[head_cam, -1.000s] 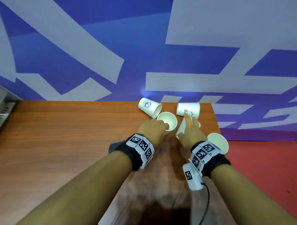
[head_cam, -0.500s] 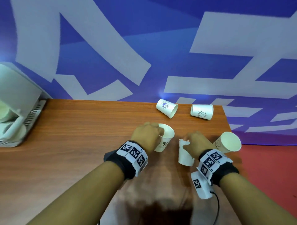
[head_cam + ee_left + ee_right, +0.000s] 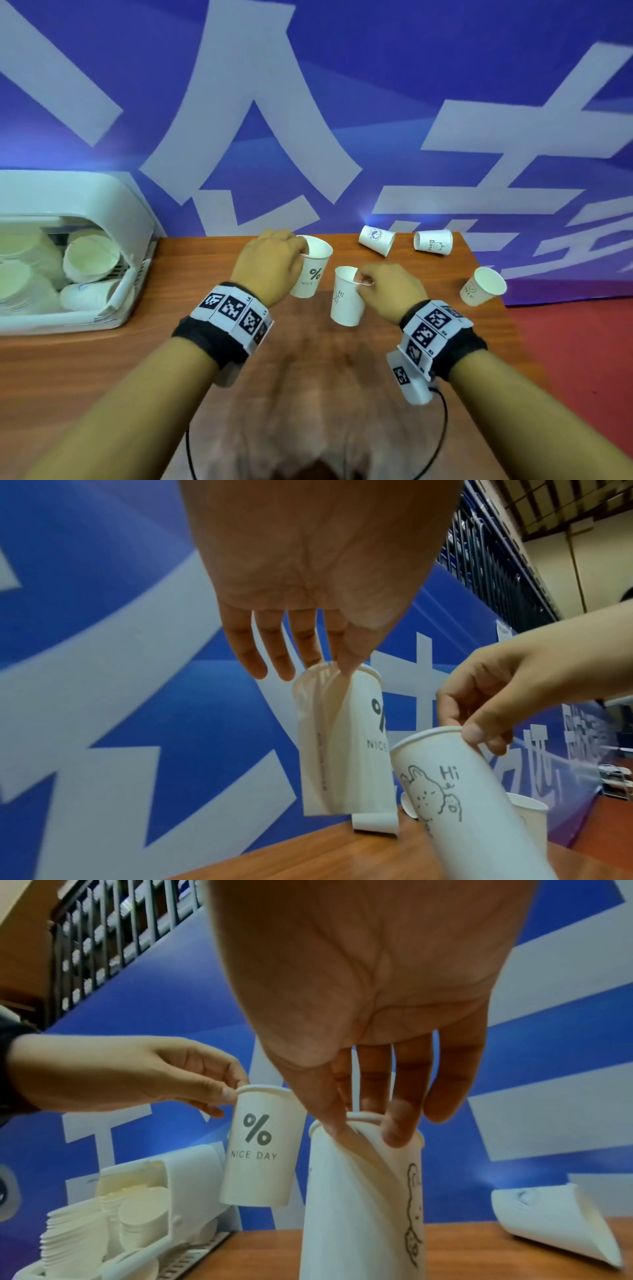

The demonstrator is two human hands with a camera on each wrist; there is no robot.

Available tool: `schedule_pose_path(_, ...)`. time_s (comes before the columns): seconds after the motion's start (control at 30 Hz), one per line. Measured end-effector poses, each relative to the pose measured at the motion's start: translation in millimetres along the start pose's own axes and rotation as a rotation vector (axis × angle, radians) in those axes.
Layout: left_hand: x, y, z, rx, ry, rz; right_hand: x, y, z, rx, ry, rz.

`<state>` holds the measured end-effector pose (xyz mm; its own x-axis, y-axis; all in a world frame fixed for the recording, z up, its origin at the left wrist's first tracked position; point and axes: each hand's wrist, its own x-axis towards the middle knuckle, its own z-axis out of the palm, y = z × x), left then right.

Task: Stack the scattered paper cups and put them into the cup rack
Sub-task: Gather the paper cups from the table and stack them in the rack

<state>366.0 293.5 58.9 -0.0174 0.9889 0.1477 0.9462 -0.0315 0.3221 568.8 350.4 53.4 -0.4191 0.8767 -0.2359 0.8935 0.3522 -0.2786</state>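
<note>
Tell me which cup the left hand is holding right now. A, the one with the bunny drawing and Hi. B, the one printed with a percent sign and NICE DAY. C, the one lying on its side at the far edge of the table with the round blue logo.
B: the left hand pinches the rim of the percent-sign cup, while the right hand holds the bunny cup.

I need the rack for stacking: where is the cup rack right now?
In the head view the cup rack sits at the table's far left edge against the blue wall, left of the left hand, already holding cups.
</note>
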Motion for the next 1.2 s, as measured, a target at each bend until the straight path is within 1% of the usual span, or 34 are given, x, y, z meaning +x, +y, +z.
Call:
schedule_pose_path(0.17,-44.0,-41.0,-33.4,0.032,0.057,-0.065,-19.5,-57.1,-2.4,0.019,0.073,-0.112)
schedule_pose_path(0.33,-82.4,-75.8,-56.7,0.124,0.138,-0.175,-12.4,-102.2,8.7,0.019,0.092,-0.277)
schedule_pose_path(0.43,-108.3,-97.0,-67.4,0.16,0.161,-0.229,-6.8,-129.0,20.8,0.024,0.103,-0.364)
schedule_pose_path(0.6,-141.7,-140.7,-95.1,0.19,0.166,-0.292,0.0,-180.8,35.9,0.011,0.106,-0.431)
schedule_pose_path(0.67,-149.6,-162.5,-103.5,0.192,0.182,-0.295,4.8,-203.7,39.7,-0.013,0.12,-0.458)
schedule_pose_path(0.83,-162.8,-231.8,-121.1,0.172,0.215,-0.27,19.2,-260.6,56.0,-0.031,0.125,-0.438)
schedule_pose_path(1.03,-174.2,-323.5,-144.5,0.146,0.224,-0.172,30.0,-322.4,80.4,-0.084,0.104,-0.323)
schedule_pose_path(1.1,-175.9,-346.8,-149.3,0.169,0.205,-0.145,32.7,-341.8,88.1,-0.083,0.1,-0.288)
schedule_pose_path(1.2,-178.3,-373.0,-147.6,0.204,0.138,-0.093,34.9,-366.6,97.0,-0.075,0.099,-0.246)
